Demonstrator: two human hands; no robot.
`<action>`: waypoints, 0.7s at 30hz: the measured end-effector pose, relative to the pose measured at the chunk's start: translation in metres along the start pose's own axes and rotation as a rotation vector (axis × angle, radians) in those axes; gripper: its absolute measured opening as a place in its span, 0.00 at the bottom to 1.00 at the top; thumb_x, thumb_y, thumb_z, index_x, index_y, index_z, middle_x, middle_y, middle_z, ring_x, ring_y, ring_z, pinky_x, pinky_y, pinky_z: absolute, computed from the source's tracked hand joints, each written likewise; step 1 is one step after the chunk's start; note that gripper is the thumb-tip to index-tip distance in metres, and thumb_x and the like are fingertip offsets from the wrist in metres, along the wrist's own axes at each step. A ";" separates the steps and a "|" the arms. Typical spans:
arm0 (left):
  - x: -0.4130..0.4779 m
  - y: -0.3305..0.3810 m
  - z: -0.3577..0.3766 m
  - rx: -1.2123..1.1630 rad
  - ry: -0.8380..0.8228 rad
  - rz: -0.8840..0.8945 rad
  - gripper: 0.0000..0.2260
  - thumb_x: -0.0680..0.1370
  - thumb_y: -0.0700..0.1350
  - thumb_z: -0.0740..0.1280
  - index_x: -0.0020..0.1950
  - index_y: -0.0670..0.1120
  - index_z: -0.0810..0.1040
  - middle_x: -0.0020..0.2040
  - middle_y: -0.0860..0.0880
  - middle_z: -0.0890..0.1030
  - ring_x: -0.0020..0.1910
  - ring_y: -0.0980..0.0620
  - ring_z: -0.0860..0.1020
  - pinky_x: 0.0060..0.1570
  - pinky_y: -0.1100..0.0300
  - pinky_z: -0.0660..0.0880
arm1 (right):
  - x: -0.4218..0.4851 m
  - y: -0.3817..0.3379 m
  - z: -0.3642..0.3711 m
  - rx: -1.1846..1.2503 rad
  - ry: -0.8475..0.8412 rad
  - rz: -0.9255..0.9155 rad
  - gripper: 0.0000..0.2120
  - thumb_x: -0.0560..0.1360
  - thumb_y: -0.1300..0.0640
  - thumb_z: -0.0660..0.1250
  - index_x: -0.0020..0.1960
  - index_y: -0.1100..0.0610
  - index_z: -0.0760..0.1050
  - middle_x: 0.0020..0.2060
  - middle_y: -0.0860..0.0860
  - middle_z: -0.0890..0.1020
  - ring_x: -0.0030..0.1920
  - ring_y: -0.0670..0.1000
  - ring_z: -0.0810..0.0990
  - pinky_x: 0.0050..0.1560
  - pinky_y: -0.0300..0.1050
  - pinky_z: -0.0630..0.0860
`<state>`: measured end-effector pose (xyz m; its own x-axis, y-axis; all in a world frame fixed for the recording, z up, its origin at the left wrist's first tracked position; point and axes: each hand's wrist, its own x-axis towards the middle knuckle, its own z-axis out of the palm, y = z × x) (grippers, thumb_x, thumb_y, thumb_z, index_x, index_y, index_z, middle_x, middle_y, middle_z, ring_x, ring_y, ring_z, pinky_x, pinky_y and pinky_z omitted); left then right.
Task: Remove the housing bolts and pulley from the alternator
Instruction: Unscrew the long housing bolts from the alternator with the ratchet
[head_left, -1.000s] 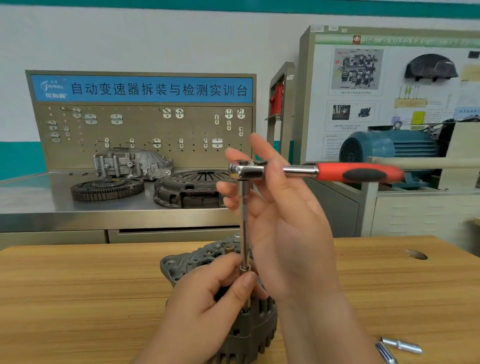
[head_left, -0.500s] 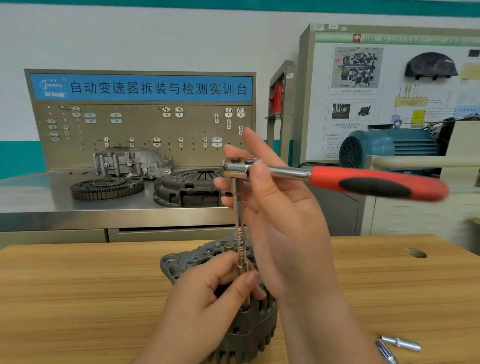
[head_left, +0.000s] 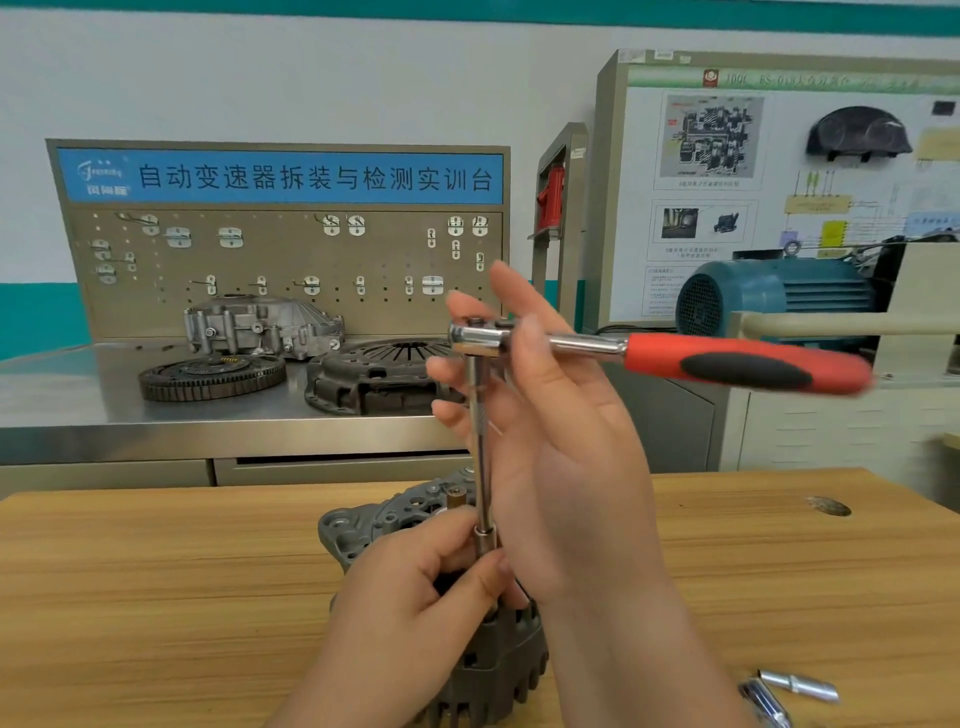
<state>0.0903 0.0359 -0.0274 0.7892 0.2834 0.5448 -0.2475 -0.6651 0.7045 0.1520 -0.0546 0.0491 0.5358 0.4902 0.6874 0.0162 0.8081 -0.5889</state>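
On the table (head_left: 156, 597), left hand (head_left: 410, 613) pinches extension (head_left: 480, 457) above alternator (head_left: 498, 670), right hand (head_left: 566, 467) (fingers (head_left: 511, 296) straight) touches ratchet (head_left: 727, 361).

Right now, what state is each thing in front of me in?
Ratchet, level, handle pointing right.
Extension bar, upright, running down into the socket.
Socket, pinched by the left hand, over the alternator.
Alternator, resting on the table.
Right hand, fingers straight, touching the ratchet head.
Metal pieces, lying loose on the table.

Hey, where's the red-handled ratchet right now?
The ratchet is centre-right in the head view, above the alternator: its head sits against straight fingers of the right hand, handle pointing right, while the left hand pinches its extension bar.
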 end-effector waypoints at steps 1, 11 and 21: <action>0.000 0.000 -0.001 -0.018 0.009 0.010 0.12 0.71 0.61 0.63 0.53 0.63 0.77 0.40 0.53 0.85 0.43 0.53 0.82 0.50 0.44 0.77 | 0.000 0.000 -0.001 0.028 0.002 0.018 0.13 0.75 0.49 0.62 0.56 0.48 0.80 0.52 0.50 0.85 0.42 0.48 0.82 0.43 0.41 0.77; 0.001 -0.003 -0.003 -0.094 -0.027 0.021 0.14 0.69 0.62 0.62 0.54 0.64 0.77 0.43 0.58 0.86 0.47 0.59 0.83 0.49 0.59 0.75 | 0.001 0.002 -0.005 -0.185 0.047 -0.034 0.11 0.73 0.51 0.66 0.53 0.43 0.83 0.52 0.44 0.84 0.56 0.45 0.79 0.65 0.54 0.71; 0.000 -0.001 -0.007 -0.056 -0.062 0.067 0.14 0.71 0.63 0.60 0.55 0.65 0.76 0.44 0.60 0.85 0.46 0.58 0.82 0.45 0.61 0.75 | 0.003 0.000 -0.008 0.074 0.063 0.058 0.18 0.72 0.45 0.63 0.58 0.52 0.78 0.49 0.52 0.85 0.44 0.49 0.82 0.47 0.43 0.78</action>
<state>0.0863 0.0408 -0.0249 0.8027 0.1954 0.5634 -0.3304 -0.6408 0.6930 0.1602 -0.0557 0.0482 0.5859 0.5175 0.6237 -0.0774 0.8018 -0.5926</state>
